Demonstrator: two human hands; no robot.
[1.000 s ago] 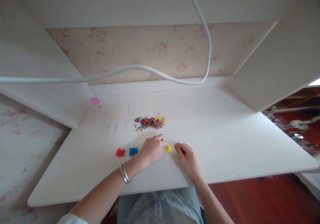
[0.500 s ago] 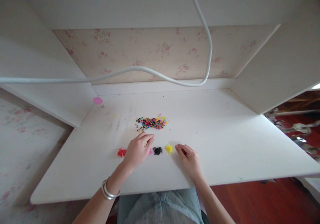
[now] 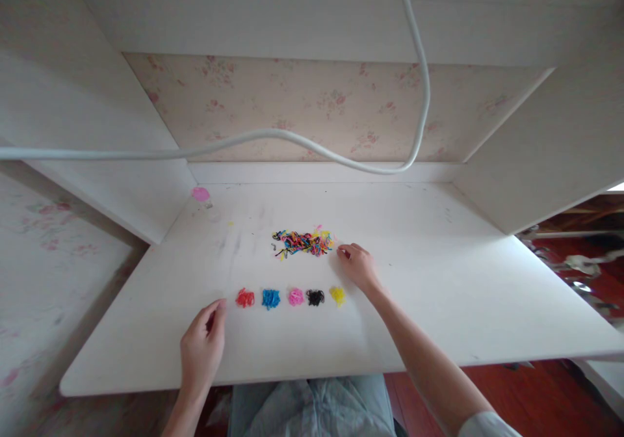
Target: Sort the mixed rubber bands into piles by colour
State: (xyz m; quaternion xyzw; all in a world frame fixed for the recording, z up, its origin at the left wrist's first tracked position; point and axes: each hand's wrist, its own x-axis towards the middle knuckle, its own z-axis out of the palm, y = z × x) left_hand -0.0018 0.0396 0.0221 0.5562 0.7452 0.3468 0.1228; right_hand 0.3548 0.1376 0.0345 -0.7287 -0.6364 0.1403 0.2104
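At the right end of the mixed pile of coloured bands [image 3: 303, 243], the right hand [image 3: 359, 269] now has its fingertips, having moved up from beside the yellow pile [image 3: 337, 296]. The left hand [image 3: 203, 341] has withdrawn from over the row and stands just left of the red pile [image 3: 245, 298]. Consequently the blue pile [image 3: 271, 298] is uncovered and the pink pile [image 3: 295, 296] fully visible, with the black pile [image 3: 315, 297] between pink and yellow; the mixed pile remains unsorted. On both hands the fingers are curled, thumb near forefinger; whether either pinches a band cannot be told. All six piles lie loose, directly on the table [image 3: 439, 294], not within containers. A pink object [image 3: 200, 194] sits at the rear left; its nature is undetermined.
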